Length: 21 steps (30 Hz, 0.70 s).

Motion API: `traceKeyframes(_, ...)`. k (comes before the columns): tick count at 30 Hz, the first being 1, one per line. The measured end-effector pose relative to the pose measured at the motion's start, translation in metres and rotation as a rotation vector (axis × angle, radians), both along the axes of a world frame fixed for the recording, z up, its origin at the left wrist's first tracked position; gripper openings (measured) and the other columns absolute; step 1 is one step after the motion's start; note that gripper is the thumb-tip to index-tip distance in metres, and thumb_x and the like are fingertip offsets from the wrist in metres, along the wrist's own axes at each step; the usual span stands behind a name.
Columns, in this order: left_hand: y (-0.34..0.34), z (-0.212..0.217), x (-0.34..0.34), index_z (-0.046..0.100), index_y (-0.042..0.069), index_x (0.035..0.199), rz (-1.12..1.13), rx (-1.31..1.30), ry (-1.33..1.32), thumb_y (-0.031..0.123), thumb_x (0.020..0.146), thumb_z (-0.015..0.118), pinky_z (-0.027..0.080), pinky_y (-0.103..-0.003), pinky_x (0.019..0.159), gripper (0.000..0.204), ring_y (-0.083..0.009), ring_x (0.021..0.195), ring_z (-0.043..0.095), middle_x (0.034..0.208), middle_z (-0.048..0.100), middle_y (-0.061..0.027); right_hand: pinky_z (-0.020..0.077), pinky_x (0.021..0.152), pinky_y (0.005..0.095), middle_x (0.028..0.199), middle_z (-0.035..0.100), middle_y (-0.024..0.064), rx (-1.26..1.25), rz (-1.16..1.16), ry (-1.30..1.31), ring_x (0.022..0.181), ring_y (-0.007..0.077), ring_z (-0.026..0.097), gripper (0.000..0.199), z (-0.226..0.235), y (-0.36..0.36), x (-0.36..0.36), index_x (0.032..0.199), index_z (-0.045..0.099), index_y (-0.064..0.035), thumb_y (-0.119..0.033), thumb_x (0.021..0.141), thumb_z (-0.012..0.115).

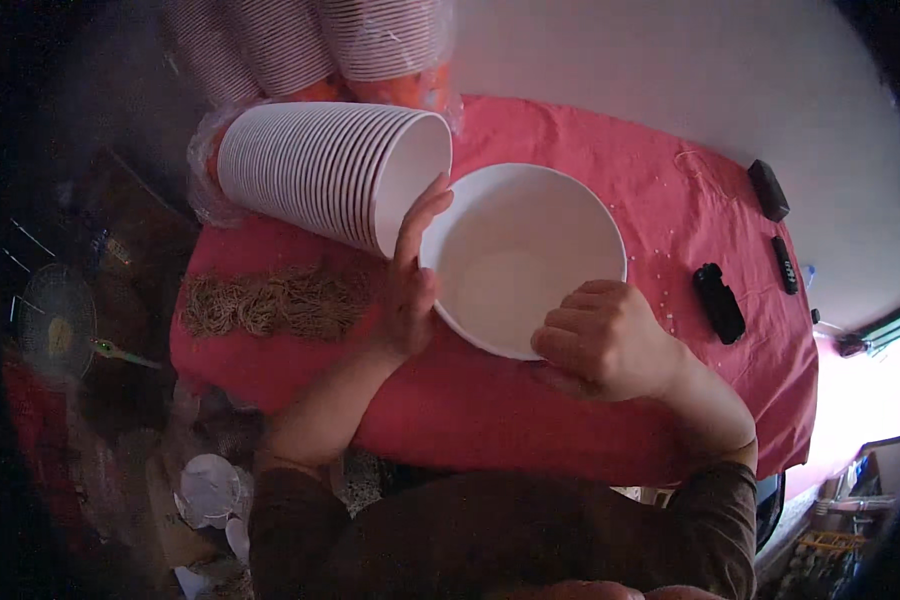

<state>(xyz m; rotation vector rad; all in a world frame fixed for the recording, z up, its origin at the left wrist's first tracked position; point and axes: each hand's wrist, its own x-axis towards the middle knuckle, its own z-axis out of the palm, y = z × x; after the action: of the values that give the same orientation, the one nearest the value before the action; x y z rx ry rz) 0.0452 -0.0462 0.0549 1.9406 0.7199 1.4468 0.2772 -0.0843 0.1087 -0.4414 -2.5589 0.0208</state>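
The white tub (515, 255) on the red cloth (500, 420) seems light, dentable, best held by its rim (515, 166), where my left hand (410, 290) lies straight-fingered and my right hand (610, 340) curls, whether gripping I cannot tell.

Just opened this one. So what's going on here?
A person at a table with a red cloth has a white tub between both hands. The left hand is open along the tub's left side; the right hand is curled at its lower right rim, though whether it grips anything is hidden. A stack of similar tubs lies on its side to the left, with a bundle of string nearer the person.
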Motion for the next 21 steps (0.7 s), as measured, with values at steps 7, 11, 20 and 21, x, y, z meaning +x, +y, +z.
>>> traceKeyframes(7,0.013,-0.001,-0.014,0.037,0.001,0.13,-0.052,0.021,0.086,0.055,0.091,0.029,0.015,-0.043,0.109,0.068,-0.0312,0.135,0.021,0.143,0.025,-0.021,0.0425,0.053,0.0348,0.061,0.049,0.0032,-0.005,-0.009,-0.019,0.056,0.0215,0.054,0.022,0.0,0.004,-0.001,0.072,0.053,-0.0091,-0.02,0.063,0.07)
traceKeyframes(11,0.013,0.0,-0.014,0.041,0.001,0.127,-0.058,0.023,0.082,0.054,0.091,0.031,0.016,-0.043,0.109,0.064,-0.0312,0.134,0.022,0.142,0.026,-0.0207,0.0465,0.057,0.0379,0.069,0.054,0.0037,-0.024,-0.017,-0.092,0.064,0.0233,0.058,0.022,0.002,0.003,0.001,0.082,0.057,-0.0103,-0.022,0.064,0.063)
traceKeyframes(20,0.007,0.011,-0.015,0.044,0.0,0.121,-0.02,0.065,0.131,0.038,0.089,0.039,0.022,-0.043,0.107,0.05,-0.0315,0.131,0.028,0.139,0.03,-0.0213,0.0432,0.052,0.036,0.063,0.055,0.0056,0.007,-0.025,0.039,0.056,0.0232,0.056,0.021,-0.003,0.001,-0.004,0.068,0.054,-0.0079,-0.018,0.062,0.071)
traceKeyframes(21,0.006,0.011,-0.015,0.044,-0.001,0.12,-0.025,0.078,0.124,0.036,0.089,0.04,0.023,-0.043,0.107,0.048,-0.0315,0.131,0.028,0.139,0.03,-0.0213,0.0437,0.052,0.036,0.063,0.055,0.0058,0.013,-0.034,0.013,0.057,0.0235,0.057,0.021,-0.002,0.001,-0.003,0.069,0.054,-0.0078,-0.017,0.062,0.071)
